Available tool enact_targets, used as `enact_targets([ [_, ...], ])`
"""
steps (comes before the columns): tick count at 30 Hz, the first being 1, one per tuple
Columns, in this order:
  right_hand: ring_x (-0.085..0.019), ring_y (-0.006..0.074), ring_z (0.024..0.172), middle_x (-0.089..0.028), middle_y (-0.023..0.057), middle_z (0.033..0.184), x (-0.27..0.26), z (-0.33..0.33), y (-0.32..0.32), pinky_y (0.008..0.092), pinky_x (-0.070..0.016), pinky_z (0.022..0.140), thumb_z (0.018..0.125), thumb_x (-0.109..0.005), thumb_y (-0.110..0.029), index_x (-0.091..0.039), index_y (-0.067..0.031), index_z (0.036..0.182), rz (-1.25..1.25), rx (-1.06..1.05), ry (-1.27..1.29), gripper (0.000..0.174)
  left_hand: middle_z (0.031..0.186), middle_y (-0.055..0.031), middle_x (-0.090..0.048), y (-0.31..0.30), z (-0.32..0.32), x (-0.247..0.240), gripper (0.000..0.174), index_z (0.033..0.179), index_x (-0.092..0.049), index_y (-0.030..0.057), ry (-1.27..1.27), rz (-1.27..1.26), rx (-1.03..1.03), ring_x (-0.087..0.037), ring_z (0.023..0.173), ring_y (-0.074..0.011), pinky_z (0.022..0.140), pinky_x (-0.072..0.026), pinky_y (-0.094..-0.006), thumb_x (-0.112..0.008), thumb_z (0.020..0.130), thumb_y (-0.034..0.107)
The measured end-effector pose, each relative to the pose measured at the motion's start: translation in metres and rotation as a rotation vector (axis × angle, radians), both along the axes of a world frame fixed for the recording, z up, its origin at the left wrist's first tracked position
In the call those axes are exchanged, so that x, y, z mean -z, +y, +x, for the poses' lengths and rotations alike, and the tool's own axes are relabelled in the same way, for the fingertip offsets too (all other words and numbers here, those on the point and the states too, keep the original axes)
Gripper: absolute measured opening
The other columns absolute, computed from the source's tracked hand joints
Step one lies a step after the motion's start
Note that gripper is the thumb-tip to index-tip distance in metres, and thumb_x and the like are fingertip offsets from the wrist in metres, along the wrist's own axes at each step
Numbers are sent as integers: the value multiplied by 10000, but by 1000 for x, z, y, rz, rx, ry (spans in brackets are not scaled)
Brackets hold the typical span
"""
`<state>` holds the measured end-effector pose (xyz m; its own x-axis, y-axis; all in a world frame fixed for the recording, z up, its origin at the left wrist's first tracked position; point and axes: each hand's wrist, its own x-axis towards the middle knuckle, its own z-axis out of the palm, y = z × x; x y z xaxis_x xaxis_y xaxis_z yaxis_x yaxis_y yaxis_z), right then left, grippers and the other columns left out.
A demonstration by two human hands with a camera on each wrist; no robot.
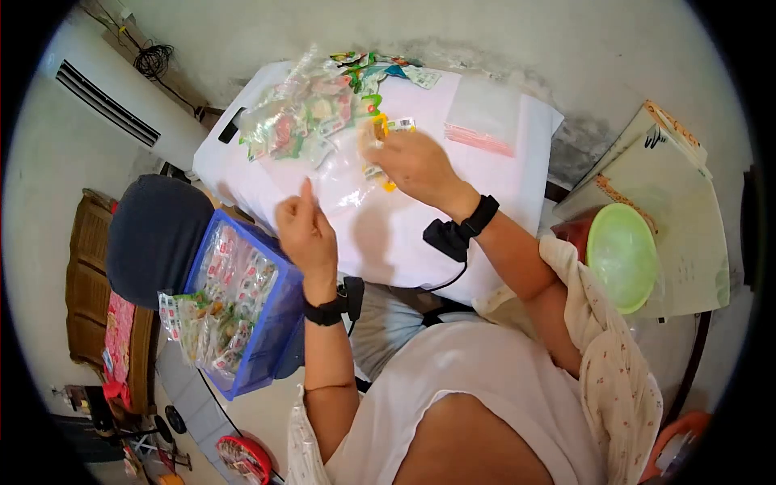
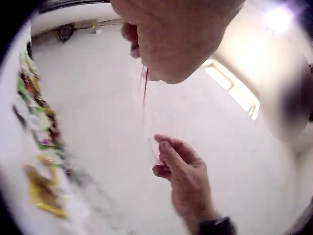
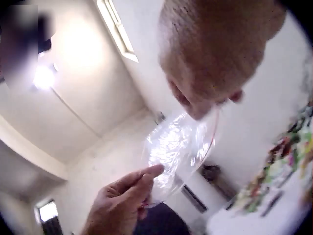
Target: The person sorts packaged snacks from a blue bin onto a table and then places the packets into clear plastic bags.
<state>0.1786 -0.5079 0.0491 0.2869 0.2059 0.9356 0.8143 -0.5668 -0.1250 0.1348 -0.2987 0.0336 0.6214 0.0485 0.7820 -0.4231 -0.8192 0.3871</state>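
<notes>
A clear plastic bag point(image 3: 171, 147) with a red line along its edge is stretched between the two hands. The left hand point(image 1: 307, 234) pinches one side of it between thumb and fingers; in the right wrist view that hand point(image 3: 122, 200) is at the bag's lower corner. The right hand point(image 1: 416, 166) grips the other side, its fingers curled, and shows in the left wrist view as a hand point(image 2: 188, 176) pinching the bag's edge. Beyond the hands lies a pile of small printed packets point(image 1: 303, 121), with yellow-edged packets point(image 1: 400, 124) beside the right hand.
A stack of clear bags with red edges point(image 1: 482, 121) lies at the table's right. Green and blue packets point(image 1: 388, 71) lie at the back. A blue crate point(image 1: 263, 335) of filled bags stands left, near a dark chair point(image 1: 153, 238). A green basin point(image 1: 622, 257) is at right.
</notes>
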Motion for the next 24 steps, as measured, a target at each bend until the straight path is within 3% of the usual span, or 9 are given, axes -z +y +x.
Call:
enact_targets([
  [2, -574, 304, 793, -584, 78, 835, 59, 17, -9, 388, -476, 699, 745, -713, -109, -638, -96, 1085, -350, 20, 751, 349, 832, -128, -519, 14, 7, 62, 333, 1169, -639, 53, 186, 12, -34, -525, 765, -254, 701, -438, -333, -566, 848, -1],
  [3, -574, 304, 793, -584, 78, 835, 74, 21, -13, 388, -476, 699, 745, -713, -109, -638, -96, 1085, -347, 33, 749, 349, 851, -120, -515, 13, 4, 80, 321, 1168, -637, 58, 268, -39, -61, -532, 774, -262, 709, -444, -340, -564, 858, 21],
  [5, -521, 344, 1094, -559, 138, 1116, 92, 21, -18, 415, -457, 861, 738, -738, -199, -561, -153, 1243, -233, -164, 718, 536, 833, -92, -481, 17, 2, 113, 320, 1184, -630, 41, 326, -253, -39, -505, 766, -218, 723, -431, -310, -537, 878, 26],
  [6, -521, 344, 1094, -559, 138, 1116, 97, 24, -19, 415, -457, 861, 738, -738, -199, -561, -153, 1243, -230, -157, 724, 536, 832, -81, -470, 19, 2, 124, 322, 1189, -627, 36, 346, -335, -44, -493, 763, -199, 722, -424, -300, -535, 881, 24],
  [8, -314, 402, 1318, -386, 165, 1382, 99, 34, -20, 530, -370, 984, 717, -762, -265, -488, -216, 1329, -478, 183, 652, 672, 835, -73, -461, 21, 5, 141, 321, 1196, -622, 34, 352, -372, -74, -482, 762, -189, 718, -418, -294, -534, 888, 26],
  [11, -218, 443, 1359, -287, 161, 1461, 109, 58, -15, 638, -296, 998, 740, -738, -314, -502, -235, 1319, -638, 148, 621, 630, 843, -65, -454, 17, 12, 156, 319, 1207, -615, 30, 364, -409, -76, -471, 766, -178, 710, -411, -286, -531, 900, 27],
  [15, -223, 405, 1370, -330, 154, 1450, 144, 93, -11, 682, -271, 990, 824, -617, -385, -529, -246, 1291, -681, 148, 641, 495, 848, -64, -451, 14, 19, 171, 326, 1220, -607, 31, 395, -416, -55, -470, 783, -181, 726, -413, -283, -525, 906, 16],
  [19, -238, 391, 1370, -354, 155, 1444, 157, 118, -21, 665, -278, 987, 828, -609, -381, -568, -216, 1236, -594, 315, 718, 442, 858, -64, -450, 8, 24, 170, 338, 1227, -604, 38, 370, -393, -2, -472, 798, -185, 749, -419, -275, -522, 901, 6],
  [24, -286, 350, 1359, -413, 152, 1410, 136, 146, -37, 580, -319, 979, 807, -639, -365, -576, -160, 1214, -574, 203, 810, 460, 881, -66, -453, -7, 24, 169, 362, 1237, -598, 48, 416, -461, 38, -482, 814, -190, 769, -422, -273, -512, 891, -8],
])
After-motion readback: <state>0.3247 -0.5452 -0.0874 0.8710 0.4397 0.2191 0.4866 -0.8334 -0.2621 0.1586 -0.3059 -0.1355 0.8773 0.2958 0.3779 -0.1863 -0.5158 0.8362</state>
